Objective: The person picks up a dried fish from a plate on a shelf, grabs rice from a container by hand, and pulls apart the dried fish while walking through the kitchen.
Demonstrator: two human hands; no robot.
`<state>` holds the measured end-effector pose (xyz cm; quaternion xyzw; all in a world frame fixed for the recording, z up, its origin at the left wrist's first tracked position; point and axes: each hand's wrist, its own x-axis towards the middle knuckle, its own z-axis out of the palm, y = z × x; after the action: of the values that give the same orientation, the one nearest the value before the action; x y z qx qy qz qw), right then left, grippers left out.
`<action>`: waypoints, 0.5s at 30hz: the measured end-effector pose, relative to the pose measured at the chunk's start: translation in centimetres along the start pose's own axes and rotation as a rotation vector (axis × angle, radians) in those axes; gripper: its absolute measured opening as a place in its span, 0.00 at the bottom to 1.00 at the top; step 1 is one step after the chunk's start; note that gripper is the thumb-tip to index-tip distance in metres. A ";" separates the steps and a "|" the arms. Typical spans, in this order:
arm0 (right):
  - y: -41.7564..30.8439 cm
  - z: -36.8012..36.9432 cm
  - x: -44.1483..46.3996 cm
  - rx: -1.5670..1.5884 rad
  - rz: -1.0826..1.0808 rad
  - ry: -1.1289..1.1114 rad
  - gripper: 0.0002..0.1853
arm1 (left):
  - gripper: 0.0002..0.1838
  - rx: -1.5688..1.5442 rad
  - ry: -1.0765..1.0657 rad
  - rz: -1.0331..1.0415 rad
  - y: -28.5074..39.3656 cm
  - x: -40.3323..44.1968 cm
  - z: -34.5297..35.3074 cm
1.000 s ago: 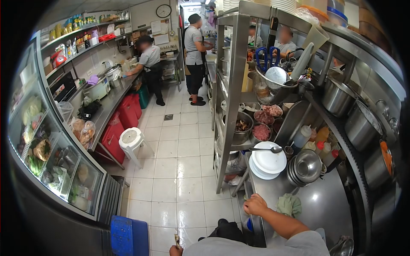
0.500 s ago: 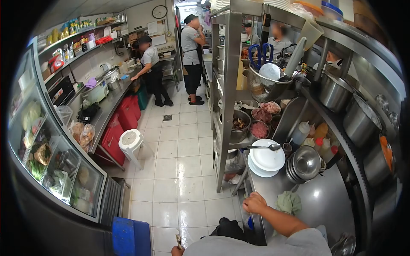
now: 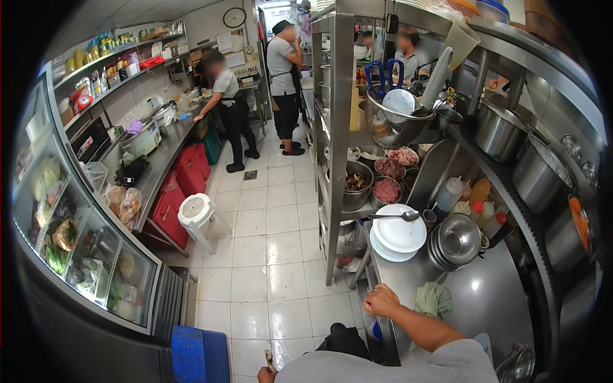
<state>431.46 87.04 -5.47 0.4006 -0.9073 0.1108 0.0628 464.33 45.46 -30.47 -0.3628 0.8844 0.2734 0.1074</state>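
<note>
At the bottom edge, my left hand (image 3: 267, 375) is closed round a slim, pale-brown piece (image 3: 269, 359) that sticks up from the fingers; I cannot make out what it is. My right hand (image 3: 382, 300) has its fingers curled at the left edge of the steel counter (image 3: 485, 313), and whatever it grips is hidden. A crumpled green cloth (image 3: 433, 299) lies just right of that hand. Beyond it, a spoon (image 3: 408, 216) rests on stacked white plates (image 3: 397, 239), beside nested metal bowls (image 3: 458, 239).
Left are a glass-door fridge (image 3: 96, 249), a blue bin (image 3: 199, 354) and a white stool (image 3: 196, 209). One person (image 3: 225, 89) leans at the left counter, another (image 3: 284, 70) stands in the aisle. A steel rack (image 3: 338, 140) holds bowls of meat (image 3: 386, 190).
The person at the left counter has stepped and shifted, legs further apart. The aisle person has raised a hand to the face. My two hands have hardly moved.
</note>
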 end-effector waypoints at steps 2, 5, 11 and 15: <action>0.0 0.0 0.0 -0.005 -0.013 0.023 0.10 | 0.21 -0.014 0.012 -0.002 0.1 -0.2 0.0; -0.2 -0.4 0.1 0.001 0.007 0.014 0.10 | 0.20 -0.036 0.023 0.005 0.1 -0.3 -0.1; -0.1 -0.1 0.0 0.010 0.001 0.021 0.10 | 0.19 -0.010 0.030 0.014 -0.1 -0.4 0.2; 0.0 -0.1 -0.1 -0.003 -0.006 0.028 0.10 | 0.17 -0.009 0.001 0.012 -0.2 -0.5 0.1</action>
<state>431.48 87.13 -5.38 0.4016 -0.9054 0.1148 0.0766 464.79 45.68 -30.46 -0.3583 0.8852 0.2780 0.1036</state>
